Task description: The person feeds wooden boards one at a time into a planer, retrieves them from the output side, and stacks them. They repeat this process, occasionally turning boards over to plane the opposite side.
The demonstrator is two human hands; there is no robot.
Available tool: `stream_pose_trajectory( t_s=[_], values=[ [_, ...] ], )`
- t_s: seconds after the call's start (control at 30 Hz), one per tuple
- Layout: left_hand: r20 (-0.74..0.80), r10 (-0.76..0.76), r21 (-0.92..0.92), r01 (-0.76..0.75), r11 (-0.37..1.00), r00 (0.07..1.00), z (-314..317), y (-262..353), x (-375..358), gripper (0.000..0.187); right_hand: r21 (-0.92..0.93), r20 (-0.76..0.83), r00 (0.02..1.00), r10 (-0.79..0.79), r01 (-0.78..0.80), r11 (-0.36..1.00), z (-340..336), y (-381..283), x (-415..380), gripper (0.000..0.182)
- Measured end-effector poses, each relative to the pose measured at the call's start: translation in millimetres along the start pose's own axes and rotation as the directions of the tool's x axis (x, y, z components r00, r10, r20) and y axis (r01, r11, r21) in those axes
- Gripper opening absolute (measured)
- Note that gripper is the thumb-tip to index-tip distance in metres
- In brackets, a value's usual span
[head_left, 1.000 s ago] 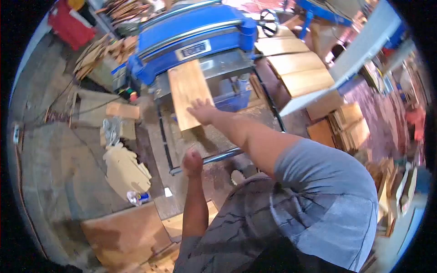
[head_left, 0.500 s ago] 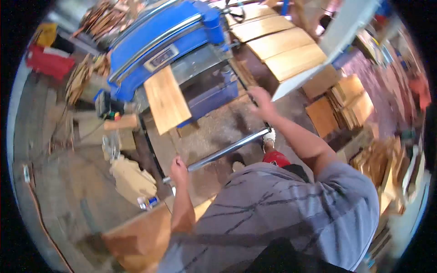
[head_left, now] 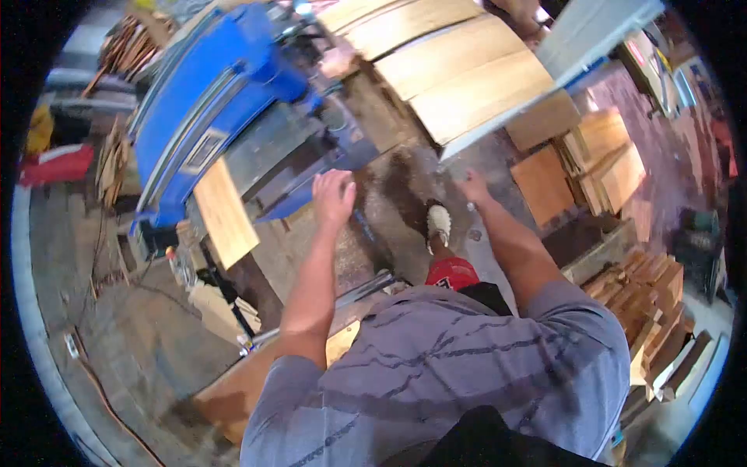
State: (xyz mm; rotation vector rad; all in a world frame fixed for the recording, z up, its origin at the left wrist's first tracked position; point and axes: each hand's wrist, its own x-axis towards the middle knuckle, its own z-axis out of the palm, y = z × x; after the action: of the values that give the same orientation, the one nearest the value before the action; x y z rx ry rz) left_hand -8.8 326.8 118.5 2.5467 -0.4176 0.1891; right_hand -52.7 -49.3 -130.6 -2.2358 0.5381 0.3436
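Observation:
My left hand (head_left: 333, 198) is raised in front of the blue machine (head_left: 202, 101), fingers apart and nothing held. My right hand (head_left: 473, 189) hangs over the floor near the corner of the board-covered table, somewhat blurred, its fingers apart and empty. A light wooden board (head_left: 224, 214) sticks out of the machine's near side, to the left of my left hand. Behind my left forearm, the metal roller bar (head_left: 366, 288) lies close to my body, partly hidden by the arm and shirt.
Wide pale boards (head_left: 475, 70) lie on a white-edged table ahead to the right. Stacked wood pieces (head_left: 599, 163) stand on the right, with more wood piled (head_left: 646, 296) nearer me. A cord (head_left: 109, 397) runs along the floor at left.
Both hands have left the roller frame; my left hand has moved forward and right, my right hand slightly right and down. My view has turned rightward, and I stand nearer the board-covered table.

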Motion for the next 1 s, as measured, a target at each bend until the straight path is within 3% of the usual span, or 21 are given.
stream_pose_trajectory(
  t_s=[0.03,0.1,0.17,0.2,0.23,0.3,0.33,0.4,0.43,0.5,0.53,0.6,0.63,0.67,0.7,0.73,0.77,0.83,0.93,1.0],
  values=[
    [0.054,-0.025,0.034,0.023,0.999,0.998,7.8,-1.2,14.6,0.025,-0.059,-0.030,0.999,-0.036,0.034,0.998,6.1,-6.9,13.0,0.075],
    [0.124,-0.049,0.069,0.040,0.997,0.991,27.2,9.2,35.6,0.025,0.199,0.035,0.997,0.066,-0.072,0.977,6.7,-34.4,35.0,0.089],
    [0.051,-0.266,0.237,0.247,0.940,0.963,41.0,22.5,42.3,0.027,0.236,0.013,0.994,0.112,-0.112,0.965,5.8,-52.4,49.7,0.094],
    [-0.016,-0.279,0.241,0.275,0.931,0.960,52.4,15.3,40.9,0.027,0.269,-0.008,0.990,0.144,-0.136,0.954,5.9,-62.4,57.0,0.099],
    [-0.010,-0.275,0.249,0.269,0.931,0.961,54.3,15.8,43.2,0.027,0.277,-0.005,0.989,0.149,-0.142,0.950,6.8,-76.6,65.1,0.099],
    [0.017,-0.322,0.305,0.302,0.903,0.946,54.0,16.6,42.1,0.024,0.167,-0.201,0.910,0.362,-0.332,0.928,13.4,-100.5,77.5,0.103],
    [0.017,-0.316,0.336,0.292,0.895,0.948,54.6,16.5,43.1,0.020,0.170,-0.192,0.911,0.364,-0.335,0.927,23.6,-101.2,90.5,0.103],
    [0.005,-0.313,0.338,0.293,0.894,0.950,54.1,20.6,45.5,0.019,0.002,-0.375,0.926,-0.036,0.040,0.999,54.9,-97.4,123.0,0.098],
    [-0.004,-0.310,0.330,0.293,0.897,0.951,52.9,23.2,45.2,0.018,0.008,-0.370,0.929,-0.028,0.033,0.999,45.3,-115.3,121.4,0.098],
    [0.035,-0.332,0.385,0.293,0.875,0.943,47.1,30.2,47.0,0.018,-0.384,-0.388,0.839,-0.381,0.229,0.895,6.4,-174.4,114.3,0.096],
    [0.071,-0.386,0.386,0.332,0.861,0.920,45.3,33.2,49.4,0.018,-0.379,-0.390,0.838,-0.381,0.231,0.896,10.3,-184.8,125.4,0.096],
    [0.121,-0.445,0.362,0.378,0.852,0.887,49.5,25.1,49.1,0.019,-0.001,-0.329,0.926,-0.183,0.194,0.981,14.1,-200.7,160.9,0.092],
    [0.131,-0.437,0.365,0.366,0.856,0.890,49.1,23.4,46.9,0.019,0.005,-0.335,0.927,-0.171,0.183,0.983,12.1,-209.3,172.0,0.092],
    [0.133,-0.452,0.385,0.374,0.844,0.882,49.9,23.1,45.8,0.020,0.280,-0.274,0.958,0.088,-0.008,0.960,5.4,-220.5,184.0,0.089],
    [0.129,-0.464,0.401,0.382,0.832,0.876,52.2,22.8,46.9,0.020,0.521,-0.151,0.938,0.313,-0.194,0.831,-2.0,-234.2,197.1,0.086],
    [0.116,-0.457,0.411,0.377,0.830,0.882,52.8,23.4,46.5,0.021,0.580,-0.236,0.874,0.424,-0.223,0.783,3.8,-243.0,207.7,0.080],
    [0.116,-0.448,0.408,0.369,0.835,0.887,52.8,22.5,47.7,0.021,0.584,-0.244,0.871,0.425,-0.218,0.782,3.0,-246.1,220.0,0.080],
    [0.146,-0.470,0.389,0.387,0.836,0.870,51.3,21.9,47.2,0.021,0.695,-0.139,0.763,0.631,-0.378,0.611,0.1,-250.0,236.8,0.083],
    [0.131,-0.460,0.384,0.382,0.840,0.878,50.9,22.5,44.8,0.021,0.767,-0.059,0.717,0.694,-0.412,0.491,-9.0,-244.4,243.8,0.078],
    [0.114,-0.426,0.389,0.355,0.850,0.897,51.8,23.9,50.4,0.019,0.748,-0.106,0.757,0.645,-0.367,0.554,0.8,-231.0,260.0,0.074]
  ],
)
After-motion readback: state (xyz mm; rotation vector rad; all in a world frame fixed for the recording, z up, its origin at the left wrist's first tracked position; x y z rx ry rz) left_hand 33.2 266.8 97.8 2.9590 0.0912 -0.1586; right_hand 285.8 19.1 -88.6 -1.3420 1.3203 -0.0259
